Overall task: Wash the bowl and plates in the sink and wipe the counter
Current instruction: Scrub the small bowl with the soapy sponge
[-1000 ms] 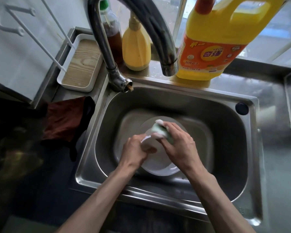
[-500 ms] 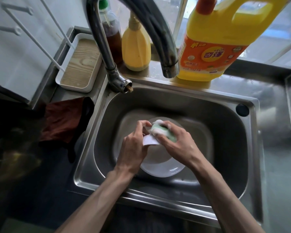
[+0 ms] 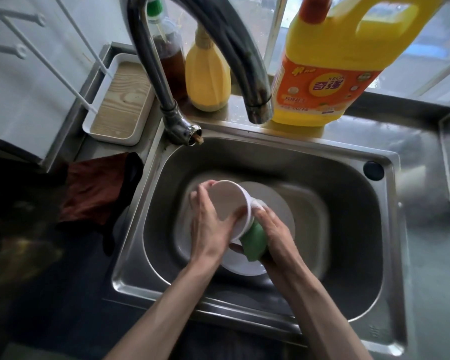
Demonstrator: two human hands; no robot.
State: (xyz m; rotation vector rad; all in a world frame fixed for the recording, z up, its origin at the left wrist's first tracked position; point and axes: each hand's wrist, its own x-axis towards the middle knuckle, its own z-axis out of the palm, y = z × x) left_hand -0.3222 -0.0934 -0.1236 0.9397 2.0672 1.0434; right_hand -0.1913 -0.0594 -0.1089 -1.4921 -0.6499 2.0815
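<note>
Half a second ago the sponge was sitting on top of the bowl near the sink's middle. Now the bowl is lying tipped on its side with a flat white round face showing, and the sponge is sitting lower, against the bowl's near right rim.

The left hand is gripping the bowl, fingers curling round its far left edge and thumb lying on the round face. The right hand is closing round the soft green sponge and pressing it to the rim. The bowl is smooth and white, and it is hanging over a round white plate lying flat on the sink floor. Both hands are covering the plate's middle.

The sink is brushed steel with rounded corners and a black cap at its far right corner. A curved, dull metal tap is arching over the far rim. Behind it, along the table's far edge, are standing a brown bottle with a green cap, a small yellow bottle and a big yellow jug with an orange label. At the far left corner a white tray with a wood-grain base is lying, and a crumpled dark red cloth is draping just left of the sink. The steel table is shining wet on the right.
</note>
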